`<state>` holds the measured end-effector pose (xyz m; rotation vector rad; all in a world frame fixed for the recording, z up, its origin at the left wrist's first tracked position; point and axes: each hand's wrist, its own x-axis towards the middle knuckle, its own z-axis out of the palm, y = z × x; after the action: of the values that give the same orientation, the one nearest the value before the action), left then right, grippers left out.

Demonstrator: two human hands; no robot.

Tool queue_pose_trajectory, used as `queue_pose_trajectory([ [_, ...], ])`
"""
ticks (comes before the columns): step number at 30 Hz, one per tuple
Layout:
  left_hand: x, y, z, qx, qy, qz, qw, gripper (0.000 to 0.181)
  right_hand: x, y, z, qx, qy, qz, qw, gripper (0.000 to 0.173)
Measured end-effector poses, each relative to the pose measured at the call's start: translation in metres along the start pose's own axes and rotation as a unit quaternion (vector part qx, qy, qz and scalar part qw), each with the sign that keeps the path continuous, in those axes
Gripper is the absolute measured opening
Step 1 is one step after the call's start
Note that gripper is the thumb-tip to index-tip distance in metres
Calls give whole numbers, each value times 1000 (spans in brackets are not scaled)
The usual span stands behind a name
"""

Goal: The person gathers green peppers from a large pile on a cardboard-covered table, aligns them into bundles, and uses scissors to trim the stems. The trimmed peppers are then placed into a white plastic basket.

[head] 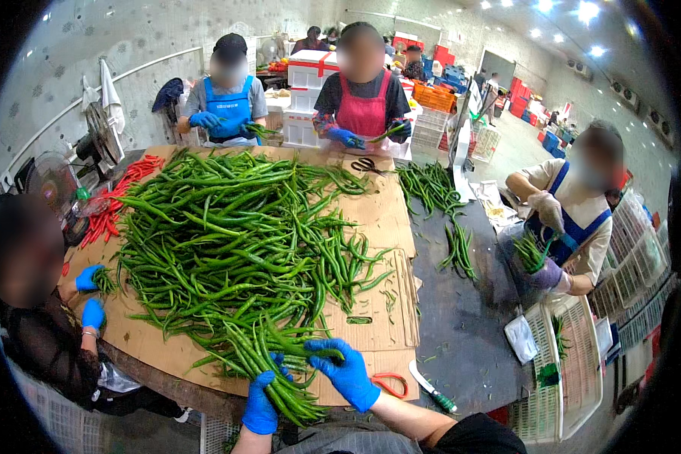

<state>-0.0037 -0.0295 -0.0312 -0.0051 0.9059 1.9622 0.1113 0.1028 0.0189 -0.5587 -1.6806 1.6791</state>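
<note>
My left hand [260, 406], in a blue glove, grips a bunch of long green chili peppers [284, 391] at the table's near edge. The bunch slants, with its near ends close to my body. My right hand [349, 374], also blue-gloved, pinches one green chili [298, 347] just above the bunch. Beyond both hands spreads a large heap of loose green chilies [221, 244] on flattened cardboard [383, 360]. To the right of my right hand lie red scissor handles [391, 385] and a curved knife [428, 386] with a green-and-white handle.
Red chilies [125, 193] lie at the far left, and black-handled scissors [366, 165] at the back. More green chilies [459, 249] rest on the dark tabletop [465, 323]. Co-workers stand around the table; one at right bags chilies [526, 252] beside a white plastic crate [581, 374].
</note>
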Motion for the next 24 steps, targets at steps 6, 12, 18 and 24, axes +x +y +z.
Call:
queue_pose_trajectory([
  [6,-13,4,30,-41,-116,-9,992,77,-37,24,7,159,-9,174,972,27],
  [12,-17,1,7,-46,-159,-26,986,71,-43,23,12,219,-60,269,936,25],
  [18,-33,19,17,-74,-159,61,983,53,-42,20,4,275,-117,288,910,32],
  [24,-25,51,-25,-137,-140,181,964,53,47,58,-26,115,-126,160,972,37],
])
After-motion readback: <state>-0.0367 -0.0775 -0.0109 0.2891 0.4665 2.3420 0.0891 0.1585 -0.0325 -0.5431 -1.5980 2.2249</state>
